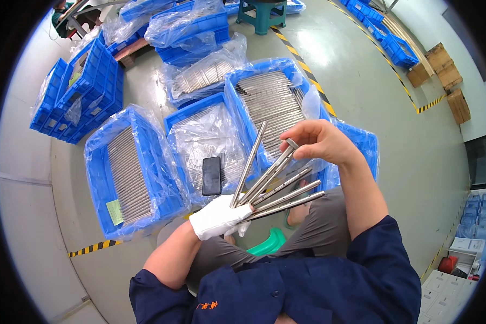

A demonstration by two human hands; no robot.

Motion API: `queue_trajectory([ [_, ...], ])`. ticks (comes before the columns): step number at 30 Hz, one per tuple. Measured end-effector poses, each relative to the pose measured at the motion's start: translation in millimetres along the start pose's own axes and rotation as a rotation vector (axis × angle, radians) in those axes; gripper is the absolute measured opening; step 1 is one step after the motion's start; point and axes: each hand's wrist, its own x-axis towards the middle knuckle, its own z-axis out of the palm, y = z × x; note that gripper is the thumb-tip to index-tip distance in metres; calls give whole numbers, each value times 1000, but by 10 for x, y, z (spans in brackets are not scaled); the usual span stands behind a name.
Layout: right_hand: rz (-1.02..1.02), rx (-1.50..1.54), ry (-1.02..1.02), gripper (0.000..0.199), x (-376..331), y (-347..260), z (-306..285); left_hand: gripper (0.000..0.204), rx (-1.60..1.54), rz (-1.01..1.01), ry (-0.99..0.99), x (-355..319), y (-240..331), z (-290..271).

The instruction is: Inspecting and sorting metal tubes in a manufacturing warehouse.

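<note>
My left hand (pixel 217 217), in a white glove, is closed around the lower ends of several shiny metal rods (pixel 288 185). They fan out up and to the right, with small dark holes along some of them. One rod (pixel 249 162) stands apart from the fan, pointing more steeply upward. Bare, my right hand (pixel 326 141) curls its thumb and fingers about the upper end of a rod with a flat, wider tip (pixel 292 143). Just beyond the hands sits a blue crate (pixel 236 97) lined with clear plastic, filled with rows of similar rods (pixel 270 100).
A black phone (pixel 211 176) lies on the plastic over the middle crate (pixel 174 116). Another rod-filled crate (pixel 100 189) stands left. Stacked blue crates (pixel 92 102) rise behind it. A green stool (pixel 262 16) is at the back, and wooden blocks (pixel 443 67) line the right wall.
</note>
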Motion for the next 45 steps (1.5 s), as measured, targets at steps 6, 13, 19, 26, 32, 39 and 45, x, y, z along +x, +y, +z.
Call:
queue_trajectory([
  [6, -71, 59, 113, 31, -2, -6, -171, 35, 118, 29, -80, 15, -3, -2],
  [13, -113, 166, -55, 34, -1, 137, -146, 31, 214, 58, -244, 6, 80, 72],
  [19, -41, -55, -74, 39, -77, 17, -209, 43, 199, 167, -281, 27, -104, 85],
  [26, -37, -64, -55, 34, -5, 104, -176, 47, 146, 173, -281, 1, -95, 107],
  [32, -287, 207, 171, 35, -48, 175, -620, 33, -130, 255, -301, -60, -129, 146],
  [39, -245, 188, 191, 40, -34, 148, -399, 27, -989, 627, -196, -447, -64, 46],
  [45, -218, 172, 264, 37, -122, 104, -318, 23, -369, 575, 887, -1141, -519, -779],
])
